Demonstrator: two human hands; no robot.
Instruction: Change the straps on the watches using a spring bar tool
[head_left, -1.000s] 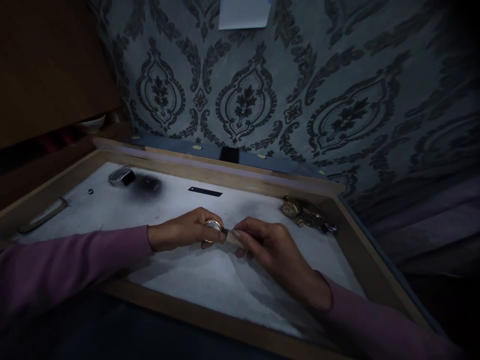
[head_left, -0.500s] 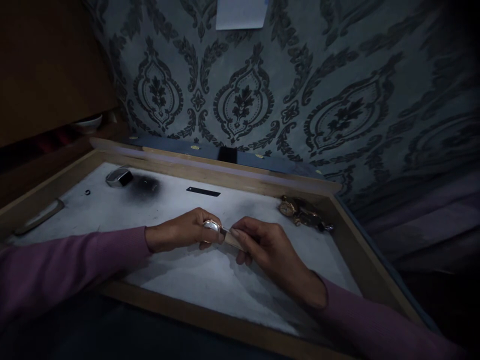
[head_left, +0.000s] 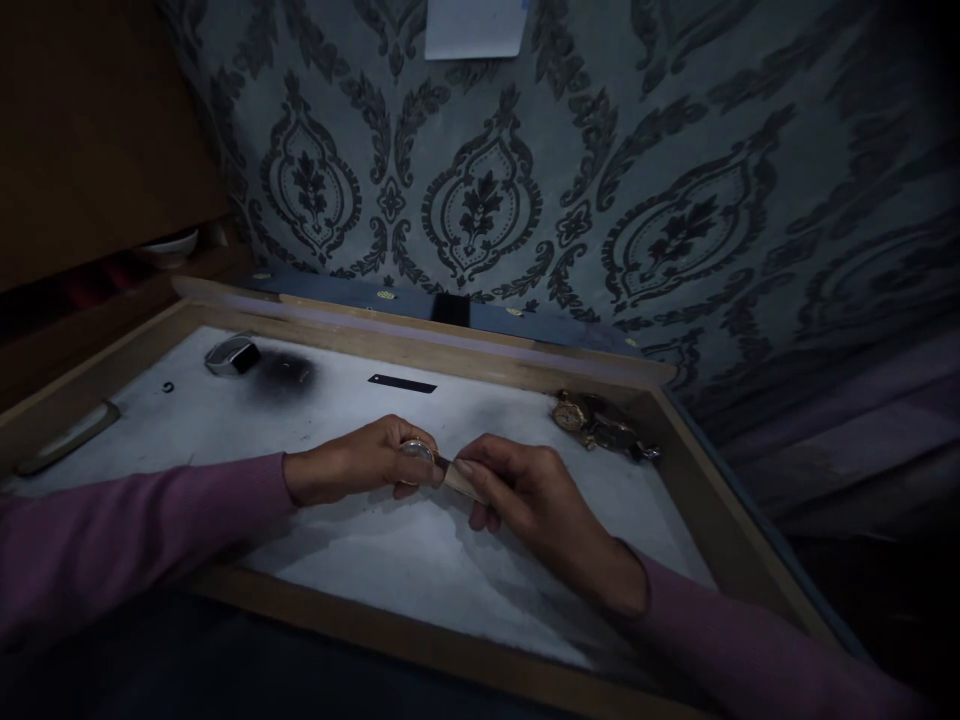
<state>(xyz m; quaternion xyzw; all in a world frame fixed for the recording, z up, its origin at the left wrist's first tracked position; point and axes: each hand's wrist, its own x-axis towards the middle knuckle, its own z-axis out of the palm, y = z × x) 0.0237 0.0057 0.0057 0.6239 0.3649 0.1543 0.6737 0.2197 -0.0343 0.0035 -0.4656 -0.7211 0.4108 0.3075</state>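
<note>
My left hand (head_left: 367, 458) is closed around a round watch (head_left: 415, 452) with a shiny rim and pale face, the thumb lying across its lower part. Against the watch's right side is the narrow dark end of a flat beige strip (head_left: 463, 484); whether this is a strap or a tool's handle I cannot tell. My right hand (head_left: 517, 485) pinches that strip between thumb and fingers. Both hands are above the white surface (head_left: 420, 570) of a wooden-rimmed tray (head_left: 420, 335).
Toward the back left lies a silver smartwatch (head_left: 234, 355), with a small black ring (head_left: 168, 387) near it. A curved band-like piece (head_left: 71, 437) rests at the left edge. Behind my hands is a black flat bar (head_left: 403, 384). Several watches (head_left: 600, 425) are heaped in the right corner.
The round watch is tilted slightly differently in my left hand, its face less bright. My right hand keeps its pinch on the strip. The whole view has shifted a little.
</note>
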